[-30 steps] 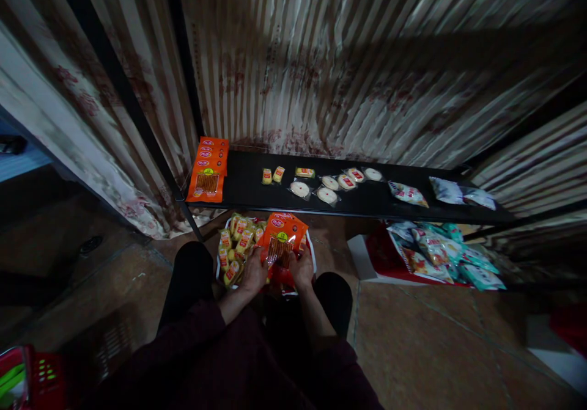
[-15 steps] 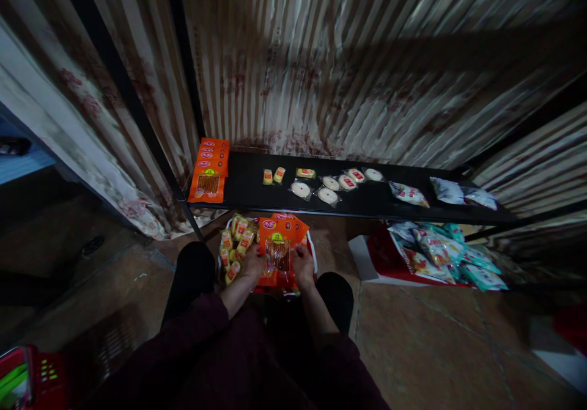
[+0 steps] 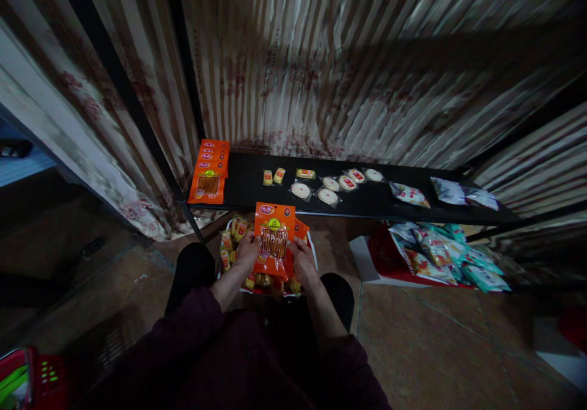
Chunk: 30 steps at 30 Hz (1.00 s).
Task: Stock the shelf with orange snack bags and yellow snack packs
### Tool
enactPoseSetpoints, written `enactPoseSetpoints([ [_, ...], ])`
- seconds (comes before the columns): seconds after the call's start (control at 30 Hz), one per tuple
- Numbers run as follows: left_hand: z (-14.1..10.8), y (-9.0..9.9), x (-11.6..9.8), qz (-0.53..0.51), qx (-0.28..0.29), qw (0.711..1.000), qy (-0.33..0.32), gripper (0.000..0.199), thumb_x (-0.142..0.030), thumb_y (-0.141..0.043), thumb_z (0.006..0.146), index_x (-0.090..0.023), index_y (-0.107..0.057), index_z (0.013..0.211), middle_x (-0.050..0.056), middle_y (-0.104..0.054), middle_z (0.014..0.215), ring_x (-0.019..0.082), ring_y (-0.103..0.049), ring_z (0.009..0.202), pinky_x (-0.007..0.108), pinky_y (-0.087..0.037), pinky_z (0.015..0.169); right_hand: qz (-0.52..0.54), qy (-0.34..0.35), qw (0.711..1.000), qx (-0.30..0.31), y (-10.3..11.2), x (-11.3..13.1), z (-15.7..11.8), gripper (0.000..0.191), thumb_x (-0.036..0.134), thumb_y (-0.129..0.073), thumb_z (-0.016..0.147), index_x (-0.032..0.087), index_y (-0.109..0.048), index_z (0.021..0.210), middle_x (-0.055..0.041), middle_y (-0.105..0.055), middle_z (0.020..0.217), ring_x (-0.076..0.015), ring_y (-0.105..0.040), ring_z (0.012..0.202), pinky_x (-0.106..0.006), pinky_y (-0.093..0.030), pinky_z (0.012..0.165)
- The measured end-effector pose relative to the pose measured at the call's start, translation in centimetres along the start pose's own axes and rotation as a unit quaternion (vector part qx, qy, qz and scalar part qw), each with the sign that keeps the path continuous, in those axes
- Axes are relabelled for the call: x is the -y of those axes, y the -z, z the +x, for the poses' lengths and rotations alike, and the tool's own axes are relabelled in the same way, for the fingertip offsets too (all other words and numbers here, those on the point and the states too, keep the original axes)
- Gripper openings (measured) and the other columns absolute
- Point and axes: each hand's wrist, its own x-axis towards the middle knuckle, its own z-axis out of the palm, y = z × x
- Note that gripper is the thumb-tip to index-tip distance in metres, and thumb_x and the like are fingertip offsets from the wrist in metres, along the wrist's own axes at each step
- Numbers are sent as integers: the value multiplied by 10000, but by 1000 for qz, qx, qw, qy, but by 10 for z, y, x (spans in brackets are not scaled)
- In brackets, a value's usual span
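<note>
An orange snack packet with a clear window showing brown sticks is held up above a white box. My left hand is closed on the packet's left edge. On its right side my right hand grips too, with at least one more orange packet behind the front one. Small yellow wrapped cakes fill the left part of the box, which sits between my knees. Fingertips behind the packets are hidden.
A black shelf carries overlapping orange packets at left, small yellow packs, round white wrapped cakes and white bags. Below it at right, a red-and-white box holds several snack bags. A red basket stands lower left.
The front orange packet has risen and shifted slightly left, out from the orange packets behind it. Both hands moved up a little with it. The shelf items have stayed put.
</note>
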Motion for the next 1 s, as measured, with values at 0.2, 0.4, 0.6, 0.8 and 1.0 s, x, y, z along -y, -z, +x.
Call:
enactPoseSetpoints([
  [0.2, 6, 6, -18, -46, 16, 999, 14, 65, -250, -554, 708, -210, -505, 696, -49, -561, 610, 103, -530, 543, 225, -445, 566, 107, -97, 987, 71, -7, 21, -15, 401, 458, -761, 596, 200, -641, 879, -22, -721, 753, -218, -686, 712, -323, -536, 628],
  [0.4, 10, 9, -35, -70, 33, 997, 1, 52, -245, -557, 685, -201, -535, 699, -35, -591, 649, 110, -554, 572, 244, -461, 600, 153, -86, 981, 87, -14, 40, -26, 394, 349, -747, 634, 233, -648, 997, -18, -740, 858, -223, -702, 761, -350, -557, 686],
  [0.6, 10, 8, -41, -72, 19, 997, -21, 70, -198, -561, 700, -188, -572, 768, -9, -626, 711, 124, -588, 633, 268, -474, 670, 183, -99, 975, 77, -22, 48, -31, 379, 327, -730, 650, 236, -643, 1007, -20, -740, 919, -236, -706, 811, -358, -564, 703],
  [0.8, 6, 4, -38, -4, -60, 994, -89, 298, -142, -540, 747, -190, -540, 1041, 64, -647, 978, 163, -624, 863, 330, -484, 831, 167, -93, 980, 57, -27, 52, -32, 413, 344, -712, 663, 260, -629, 1058, -16, -740, 959, -246, -702, 855, -365, -565, 705],
  [1.0, -8, 0, -40, 166, -78, 965, -190, 220, -172, -530, 792, -231, -614, 986, 72, -550, 1198, 208, -459, 1208, 387, -302, 1089, 155, -41, 985, 60, -37, 55, -33, 416, 348, -694, 701, 254, -638, 1103, -21, -720, 1043, -247, -647, 1041, -414, -512, 903],
])
